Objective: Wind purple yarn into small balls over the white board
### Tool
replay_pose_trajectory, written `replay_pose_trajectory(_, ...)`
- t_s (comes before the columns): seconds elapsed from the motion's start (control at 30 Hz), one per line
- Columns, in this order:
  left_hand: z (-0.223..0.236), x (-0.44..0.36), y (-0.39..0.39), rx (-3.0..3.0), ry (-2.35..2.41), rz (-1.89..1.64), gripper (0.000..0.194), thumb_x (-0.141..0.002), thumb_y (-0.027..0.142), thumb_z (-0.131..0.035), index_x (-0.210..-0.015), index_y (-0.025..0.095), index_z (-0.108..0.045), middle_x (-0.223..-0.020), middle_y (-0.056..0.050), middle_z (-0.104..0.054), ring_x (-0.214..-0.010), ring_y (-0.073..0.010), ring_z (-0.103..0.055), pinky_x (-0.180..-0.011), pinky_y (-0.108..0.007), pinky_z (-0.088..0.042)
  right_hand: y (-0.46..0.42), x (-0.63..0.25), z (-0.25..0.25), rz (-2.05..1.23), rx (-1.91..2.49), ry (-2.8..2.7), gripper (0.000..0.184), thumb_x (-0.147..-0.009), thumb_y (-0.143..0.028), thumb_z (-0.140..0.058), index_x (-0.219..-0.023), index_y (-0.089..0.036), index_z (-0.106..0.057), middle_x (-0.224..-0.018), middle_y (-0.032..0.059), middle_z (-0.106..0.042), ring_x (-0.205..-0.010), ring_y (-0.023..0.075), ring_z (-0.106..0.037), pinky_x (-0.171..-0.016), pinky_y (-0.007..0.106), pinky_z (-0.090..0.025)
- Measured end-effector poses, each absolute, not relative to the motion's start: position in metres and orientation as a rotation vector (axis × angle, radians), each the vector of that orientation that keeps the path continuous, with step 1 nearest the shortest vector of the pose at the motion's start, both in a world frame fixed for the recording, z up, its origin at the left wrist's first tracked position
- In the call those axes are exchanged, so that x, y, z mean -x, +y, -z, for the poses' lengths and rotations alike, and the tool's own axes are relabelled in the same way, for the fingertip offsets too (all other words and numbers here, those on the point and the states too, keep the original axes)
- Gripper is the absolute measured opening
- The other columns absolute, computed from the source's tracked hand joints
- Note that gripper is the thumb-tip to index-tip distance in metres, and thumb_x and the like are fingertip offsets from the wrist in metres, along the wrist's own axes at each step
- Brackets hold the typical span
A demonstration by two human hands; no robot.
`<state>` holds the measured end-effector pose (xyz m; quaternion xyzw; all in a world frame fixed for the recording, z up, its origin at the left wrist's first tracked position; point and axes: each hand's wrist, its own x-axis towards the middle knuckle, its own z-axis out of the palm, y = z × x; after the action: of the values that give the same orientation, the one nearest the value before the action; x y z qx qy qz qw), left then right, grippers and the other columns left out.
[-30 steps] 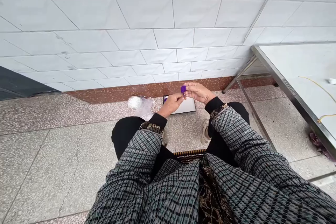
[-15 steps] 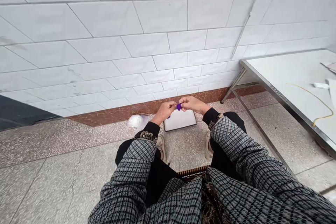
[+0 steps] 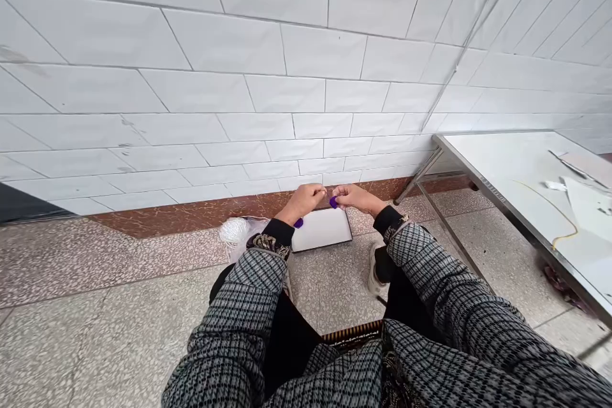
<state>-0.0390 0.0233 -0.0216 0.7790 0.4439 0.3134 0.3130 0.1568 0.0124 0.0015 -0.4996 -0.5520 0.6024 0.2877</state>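
My right hand (image 3: 356, 198) is closed in a pinch on a small purple piece (image 3: 333, 202), too small to name closely. Just to its left, my left hand (image 3: 306, 201) has thumb and forefinger pressed together. Whatever it may hold is too fine to see. Both hands hover over a shallow white tray with a dark rim (image 3: 321, 233) on the floor. Another purple piece (image 3: 299, 223) shows by the tray's left side, below my left wrist. Left of the tray sits a ball of white yarn (image 3: 234, 231) with clear plastic around it.
A white-tiled wall (image 3: 268, 95) with a reddish-brown base strip rises in front. To the right stands a low metal-framed table (image 3: 507, 166) bearing a yellow cord (image 3: 554, 205) and papers (image 3: 590, 201). My shoe (image 3: 376, 271) rests on the speckled floor.
My hands have drawn slightly apart, and the purple piece stays with my right hand. The view has tilted upward, and more of the table and the second purple piece shows.
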Motion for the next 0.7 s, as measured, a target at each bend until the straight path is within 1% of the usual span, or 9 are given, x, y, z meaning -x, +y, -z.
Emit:
replay_pose_trajectory(0.1,0.026,0.031,0.030,-1.967,1.186,-0.777,0.025,-0.087,0.032,-0.050,-0.073,0.018,-0.064,-0.059,0.003,-0.056,-0.060,-0.0149,-0.048,-0.061,-0.026,-0.038,0.018,-0.159,-0.008,-1.749,1.165,-1.302,0.015,-0.068,-0.014,-0.072,-0.077,-0.017,-0.060,-0.054,-0.0053,-0.060,-0.047,0.0070,-0.050,-0.051,0.017,-0.041)
replay_pose_trajectory(0.17,0.030,0.020,0.029,-1.952,1.142,-0.775,0.025,-0.090,0.034,-0.050,-0.077,0.017,-0.065,-0.064,0.002,-0.060,-0.063,-0.0150,-0.051,-0.063,-0.026,-0.040,0.027,-0.159,-0.008,-1.769,1.087,-1.138,0.021,-0.067,-0.017,-0.075,-0.080,-0.018,-0.058,-0.056,-0.0048,-0.061,-0.048,0.0078,-0.053,-0.052,0.018,-0.044)
replay_pose_trajectory(0.23,0.034,0.011,0.027,-2.008,1.111,-0.771,0.024,-0.091,0.030,-0.051,-0.074,0.017,-0.062,-0.071,0.000,-0.064,-0.069,-0.0158,-0.055,-0.068,-0.026,-0.043,0.036,-0.160,-0.003,-1.760,1.031,-1.015,0.026,-0.067,-0.018,-0.077,-0.084,-0.018,-0.057,-0.060,-0.0047,-0.063,-0.050,0.0078,-0.054,-0.054,0.019,-0.046)
replay_pose_trajectory(0.33,0.038,0.005,0.024,-2.183,1.104,-0.713,0.025,-0.095,0.025,-0.048,-0.075,0.017,-0.061,-0.078,-0.004,-0.067,-0.075,-0.0180,-0.059,-0.073,-0.028,-0.045,0.044,-0.160,0.011,-1.659,1.079,-0.934,0.026,-0.066,-0.013,-0.072,-0.087,-0.017,-0.059,-0.063,-0.0059,-0.062,-0.049,0.0066,-0.051,-0.052,0.019,-0.043)
replay_pose_trajectory(0.43,0.043,0.009,0.020,-2.320,1.129,-0.647,0.023,-0.097,0.023,-0.046,-0.085,0.017,-0.064,-0.086,-0.007,-0.069,-0.082,-0.0206,-0.063,-0.077,-0.030,-0.047,0.049,-0.160,0.025,-1.559,1.200,-1.029,0.016,-0.068,-0.011,-0.066,-0.082,-0.016,-0.062,-0.062,-0.0059,-0.060,-0.050,0.0067,-0.049,-0.052,0.020,-0.040)
replay_pose_trajectory(0.53,0.047,0.014,0.015,-2.426,1.166,-0.531,0.024,-0.100,0.024,-0.045,-0.093,0.018,-0.067,-0.091,-0.008,-0.069,-0.085,-0.0217,-0.064,-0.076,-0.031,-0.048,0.051,-0.160,0.033,-1.424,1.340,-1.199,0.008,-0.072,-0.011,-0.065,-0.078,-0.016,-0.063,-0.066,-0.0040,-0.062,-0.057,0.0090,-0.054,-0.059,0.022,-0.043)
replay_pose_trajectory(0.63,0.047,0.018,0.010,-2.496,1.214,-0.511,0.025,-0.101,0.025,-0.043,-0.097,0.018,-0.068,-0.092,-0.008,-0.068,-0.087,-0.0220,-0.065,-0.075,-0.030,-0.048,0.050,-0.162,0.035,-1.342,1.420,-1.385,0.007,-0.075,-0.010,-0.063,-0.076,-0.017,-0.063,-0.066,-0.0040,-0.062,-0.061,0.0105,-0.055,-0.063,0.024,-0.043)
replay_pose_trajectory(0.7,0.045,0.022,0.009,-2.498,1.257,-0.572,0.026,-0.101,0.025,-0.043,-0.098,0.018,-0.068,-0.093,-0.008,-0.068,-0.089,-0.0216,-0.065,-0.077,-0.030,-0.049,0.046,-0.164,0.035,-1.347,1.416,-1.523,0.009,-0.074,-0.007,-0.062,-0.074,-0.017,-0.062,-0.063,-0.0047,-0.060,-0.061,0.0103,-0.053,-0.062,0.024,-0.042)
